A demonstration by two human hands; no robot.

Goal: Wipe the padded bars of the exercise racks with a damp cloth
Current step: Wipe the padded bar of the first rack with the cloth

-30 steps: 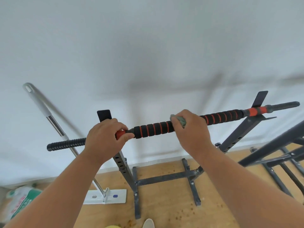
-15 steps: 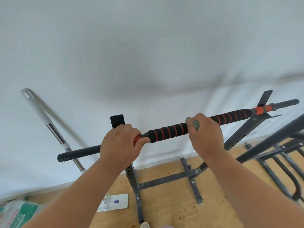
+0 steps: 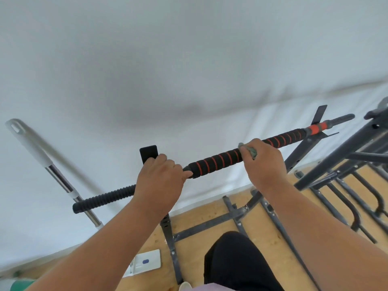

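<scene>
A black foam-padded bar with red rings (image 3: 216, 161) lies across the two uprights of a dark grey rack (image 3: 170, 234), sloping up to the right. My left hand (image 3: 159, 181) grips the bar just left of the padding, over the left upright. My right hand (image 3: 262, 162) wraps a grey-green cloth (image 3: 251, 151) around the padded part near the bar's middle; only a small fold of the cloth shows above my fingers. The bar's ribbed black left end (image 3: 102, 199) sticks out past my left hand.
A white wall stands right behind the rack. A mop with a grey and metal handle (image 3: 52, 175) leans on the wall at left, its white head (image 3: 147, 262) on the wooden floor. Another dark rack (image 3: 346, 164) stands at right. My dark-clothed knee (image 3: 235, 261) is below.
My view has shifted, so the bar and both hands sit further right in the frame. My right hand with the cloth stays at about the same place along the padding. My knee has come into view.
</scene>
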